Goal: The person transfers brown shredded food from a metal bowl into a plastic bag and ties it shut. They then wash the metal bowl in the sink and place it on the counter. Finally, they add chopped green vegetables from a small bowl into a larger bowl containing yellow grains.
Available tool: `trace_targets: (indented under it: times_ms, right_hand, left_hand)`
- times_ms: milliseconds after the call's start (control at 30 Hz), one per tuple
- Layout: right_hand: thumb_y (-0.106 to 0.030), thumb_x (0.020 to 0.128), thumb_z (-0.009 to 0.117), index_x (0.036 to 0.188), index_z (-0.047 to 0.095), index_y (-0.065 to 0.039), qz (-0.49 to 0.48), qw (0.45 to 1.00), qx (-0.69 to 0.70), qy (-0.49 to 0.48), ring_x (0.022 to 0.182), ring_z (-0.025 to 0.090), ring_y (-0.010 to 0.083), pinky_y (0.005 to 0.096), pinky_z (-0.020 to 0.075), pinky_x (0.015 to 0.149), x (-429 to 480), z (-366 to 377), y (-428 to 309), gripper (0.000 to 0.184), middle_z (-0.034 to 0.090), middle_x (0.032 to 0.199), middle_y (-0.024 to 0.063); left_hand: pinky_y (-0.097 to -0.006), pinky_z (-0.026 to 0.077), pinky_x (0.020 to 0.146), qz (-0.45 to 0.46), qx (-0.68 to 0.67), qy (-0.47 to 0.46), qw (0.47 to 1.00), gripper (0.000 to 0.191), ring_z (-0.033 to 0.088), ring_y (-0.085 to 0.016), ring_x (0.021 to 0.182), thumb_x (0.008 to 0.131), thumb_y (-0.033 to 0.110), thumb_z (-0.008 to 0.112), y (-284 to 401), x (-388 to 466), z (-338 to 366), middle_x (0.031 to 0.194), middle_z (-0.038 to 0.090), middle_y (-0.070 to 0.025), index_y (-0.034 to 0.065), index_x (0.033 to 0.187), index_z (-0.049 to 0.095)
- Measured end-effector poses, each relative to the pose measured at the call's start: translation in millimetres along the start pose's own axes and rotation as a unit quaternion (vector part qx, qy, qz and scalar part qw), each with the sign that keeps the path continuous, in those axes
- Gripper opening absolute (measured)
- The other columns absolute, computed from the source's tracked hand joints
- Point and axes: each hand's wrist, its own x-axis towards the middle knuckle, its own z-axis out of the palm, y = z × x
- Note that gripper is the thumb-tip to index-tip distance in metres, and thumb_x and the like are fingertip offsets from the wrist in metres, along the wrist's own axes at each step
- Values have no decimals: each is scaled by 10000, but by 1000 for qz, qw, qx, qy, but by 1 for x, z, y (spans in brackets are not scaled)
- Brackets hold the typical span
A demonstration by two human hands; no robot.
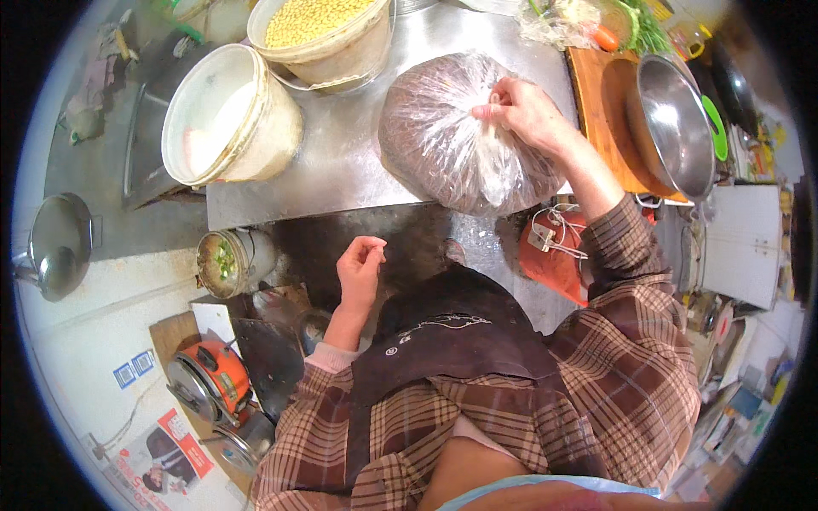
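A large, full clear plastic bag (pixel 431 121) with dark brown contents rests at the front edge of the stainless steel table (pixel 342 144). The bag's top is gathered and twisted, and my right hand (pixel 527 115) pinches the gathered neck between thumb and fingers. What exactly fills the bag cannot be made out through the creased plastic. My left hand (pixel 361 268) hangs in front of the table edge, away from the bag. Its fingers are curled in towards the thumb, and no object shows in it.
Left of the bag are a tilted white plastic bucket (pixel 271 131) and a bucket of yellow beans (pixel 345 54). To the right, a steel bowl (pixel 677 121) leans over a wooden cutting board (pixel 588 108). Below stand an orange bin (pixel 543 259) with cords and a scrap bucket (pixel 255 259).
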Motion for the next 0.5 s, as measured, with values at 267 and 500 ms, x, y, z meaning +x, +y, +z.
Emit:
trace_targets:
  times_ms: [267,500]
  right_hand:
    - [-350,730,678,818,627,19,-74,990,-55,-108,735,606,333,396,455,679,11,-18,-9,383,612,737,204]
    - [-426,753,664,798,614,72,3,988,30,-154,711,594,305,373,459,694,6,-4,-9,503,618,735,214]
  left_hand:
    - [-184,353,499,-107,22,42,993,77,459,-47,558,833,48,549,-10,-15,13,664,546,1,22,863,615]
    - [-205,332,468,-102,-57,50,992,87,455,-77,524,822,85,549,-28,3,7,635,535,-17,21,840,605]
